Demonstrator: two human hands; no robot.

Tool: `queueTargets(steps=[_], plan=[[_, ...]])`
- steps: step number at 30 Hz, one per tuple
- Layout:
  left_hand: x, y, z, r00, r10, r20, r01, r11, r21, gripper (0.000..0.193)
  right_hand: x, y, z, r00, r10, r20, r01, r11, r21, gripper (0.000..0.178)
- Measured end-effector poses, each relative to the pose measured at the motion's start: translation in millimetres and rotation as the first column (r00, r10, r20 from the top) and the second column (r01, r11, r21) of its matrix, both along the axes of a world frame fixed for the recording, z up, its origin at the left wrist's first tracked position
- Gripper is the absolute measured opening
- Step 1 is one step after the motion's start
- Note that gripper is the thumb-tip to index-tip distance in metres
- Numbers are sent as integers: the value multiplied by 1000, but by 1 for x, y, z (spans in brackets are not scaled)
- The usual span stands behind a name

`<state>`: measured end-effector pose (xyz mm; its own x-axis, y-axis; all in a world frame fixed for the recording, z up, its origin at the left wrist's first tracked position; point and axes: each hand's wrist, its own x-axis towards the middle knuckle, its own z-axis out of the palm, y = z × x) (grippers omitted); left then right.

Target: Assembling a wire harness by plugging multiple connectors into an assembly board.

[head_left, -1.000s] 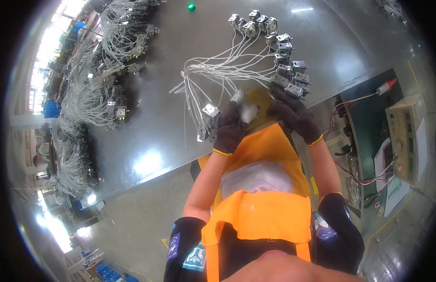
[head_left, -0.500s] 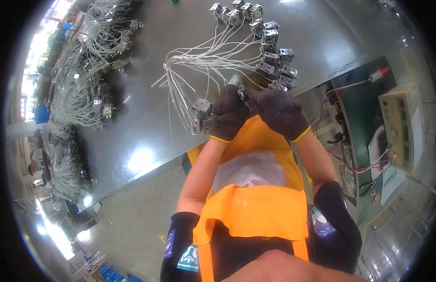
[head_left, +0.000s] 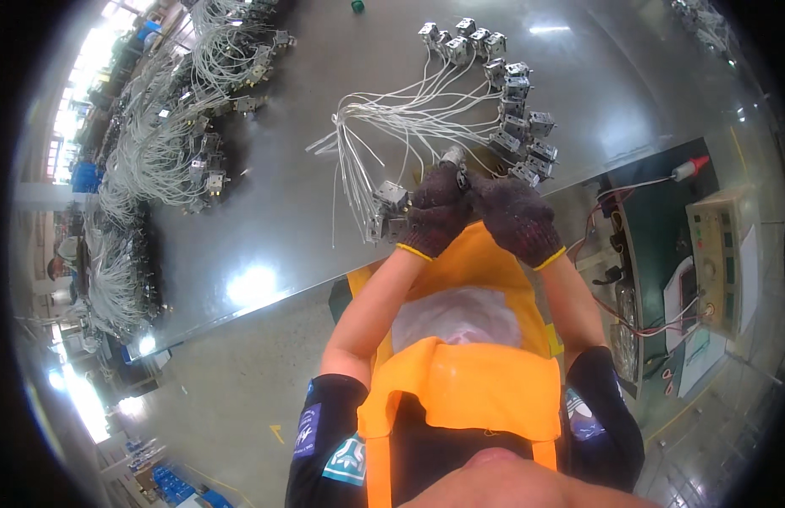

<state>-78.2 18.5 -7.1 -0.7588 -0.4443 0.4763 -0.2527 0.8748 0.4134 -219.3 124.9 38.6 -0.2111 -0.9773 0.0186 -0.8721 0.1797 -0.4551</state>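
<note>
Metal component [head_left: 452, 156], pale-ended, gripped in the gloved left hand [head_left: 437, 207] at the near edge of the worktop [head_left: 257, 186]. The gloved right hand [head_left: 517, 216] meets it, fingers bent; whether these grip cannot be told. Beyond, metal units [head_left: 517, 87] form a curved row, their white wires [head_left: 384, 113] gathered leftward.

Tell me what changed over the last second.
Right hand moved left from beside the units to meet the left hand at the metal part; whether it grips there is unclear. The left still holds the part; wires and units stayed put.
</note>
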Motion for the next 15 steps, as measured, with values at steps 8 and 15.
queueTargets(steps=[8, 15], plan=[[53, -64, 28, 886, -113, 450, 140, 990, -27, 56, 36, 11, -53, 619, 273, 737, -103, 958, -268, 34], [48, -140, 16, 781, -218, 585, 7, 940, 341, 75, 29, -46, -13, 710, -222, 668, 290, 957, 10, 51]])
